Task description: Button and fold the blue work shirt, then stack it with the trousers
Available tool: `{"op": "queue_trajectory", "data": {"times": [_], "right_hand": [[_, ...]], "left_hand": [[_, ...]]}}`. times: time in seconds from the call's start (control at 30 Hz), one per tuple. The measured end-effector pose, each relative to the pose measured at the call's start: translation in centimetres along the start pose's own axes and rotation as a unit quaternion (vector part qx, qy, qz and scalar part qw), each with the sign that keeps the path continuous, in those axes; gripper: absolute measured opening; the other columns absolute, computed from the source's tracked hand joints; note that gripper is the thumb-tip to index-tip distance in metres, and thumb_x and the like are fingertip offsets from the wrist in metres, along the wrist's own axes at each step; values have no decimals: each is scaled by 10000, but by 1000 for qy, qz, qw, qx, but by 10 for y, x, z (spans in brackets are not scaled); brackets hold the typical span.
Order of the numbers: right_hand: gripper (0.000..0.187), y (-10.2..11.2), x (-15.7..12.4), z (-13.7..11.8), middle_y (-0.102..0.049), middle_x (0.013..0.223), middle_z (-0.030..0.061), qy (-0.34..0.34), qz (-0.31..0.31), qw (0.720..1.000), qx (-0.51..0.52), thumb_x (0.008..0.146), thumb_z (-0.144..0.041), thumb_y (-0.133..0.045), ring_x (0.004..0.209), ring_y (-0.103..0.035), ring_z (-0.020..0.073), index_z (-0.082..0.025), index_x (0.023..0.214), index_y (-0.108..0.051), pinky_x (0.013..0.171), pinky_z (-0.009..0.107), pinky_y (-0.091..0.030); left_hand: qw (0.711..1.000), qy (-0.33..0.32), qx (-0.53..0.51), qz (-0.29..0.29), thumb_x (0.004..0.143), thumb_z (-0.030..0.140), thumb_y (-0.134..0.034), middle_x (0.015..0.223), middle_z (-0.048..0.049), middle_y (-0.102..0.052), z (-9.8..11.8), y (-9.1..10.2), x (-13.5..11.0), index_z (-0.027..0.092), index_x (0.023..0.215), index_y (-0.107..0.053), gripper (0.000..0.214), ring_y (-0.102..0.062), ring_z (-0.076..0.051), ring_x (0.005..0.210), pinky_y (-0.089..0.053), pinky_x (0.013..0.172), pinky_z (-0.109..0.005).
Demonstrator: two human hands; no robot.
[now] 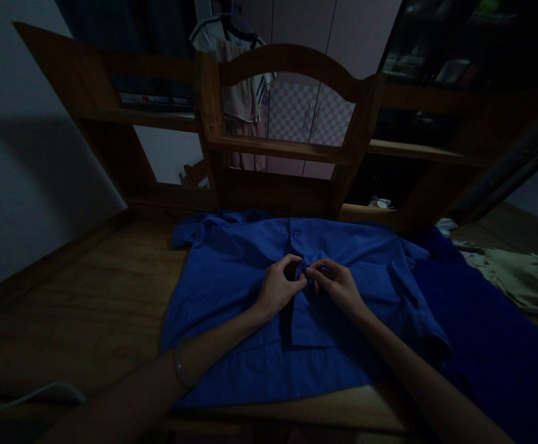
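Note:
A blue button-up shirt (236, 283) lies spread over a wooden surface, its front placket running down the middle. My left hand (281, 280) pinches the placket between thumb and fingers. Right beside it, my right hand (336, 282) grips the same strip of cloth, with the fingertips of both hands almost meeting. Fabric is bunched up between them, and the button there is too small and dark to make out. Higher on the placket, a small button (296, 235) shows.
Wooden shelving (291, 148) rises behind the shirt. A darker blue cloth (490, 333) lies to the right, with a pale cloth (522, 280) beyond it. A white cable (42, 390) is at lower left. Clothes (241, 80) hang behind the shelves.

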State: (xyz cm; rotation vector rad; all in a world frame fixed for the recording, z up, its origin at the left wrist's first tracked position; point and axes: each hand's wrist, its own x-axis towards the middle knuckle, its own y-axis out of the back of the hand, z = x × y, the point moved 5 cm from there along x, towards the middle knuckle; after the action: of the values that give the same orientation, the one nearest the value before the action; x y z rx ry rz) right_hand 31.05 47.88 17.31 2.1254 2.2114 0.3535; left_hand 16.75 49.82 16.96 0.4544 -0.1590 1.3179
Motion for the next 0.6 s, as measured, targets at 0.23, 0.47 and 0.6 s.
{"op": "queue_trajectory", "data": {"times": [0.23,0.47,0.6], "right_hand": [[294,5,-3,-7,-600,651,2,40,41,997,-58,788,-460,-630,540,-539,115,-174,857,-623,508,219,-406],[180,1,-11,-25,-627,837,44,171,39,966,-188,843,-360,-591,708,-589,151,-195,862,-658,652,265,-479],[203,-2,-12,-27,-630,831,51,166,38,965,-201,855,-385,-569,705,-591,164,-202,866,-656,650,282,-492]], "left_hand": [[998,35,-46,14,773,222,-609,919,-37,-673,-6,2,-2,161,1051,-633,286,-611,-161,815,-473,741,-250],[998,50,-21,26,757,187,-596,878,-23,-677,-7,3,-2,167,1028,-646,277,-607,-158,760,-479,705,-251],[998,52,1,24,743,154,-583,886,-24,-680,-8,3,-1,168,1033,-648,297,-614,-165,778,-484,729,-262]]}}
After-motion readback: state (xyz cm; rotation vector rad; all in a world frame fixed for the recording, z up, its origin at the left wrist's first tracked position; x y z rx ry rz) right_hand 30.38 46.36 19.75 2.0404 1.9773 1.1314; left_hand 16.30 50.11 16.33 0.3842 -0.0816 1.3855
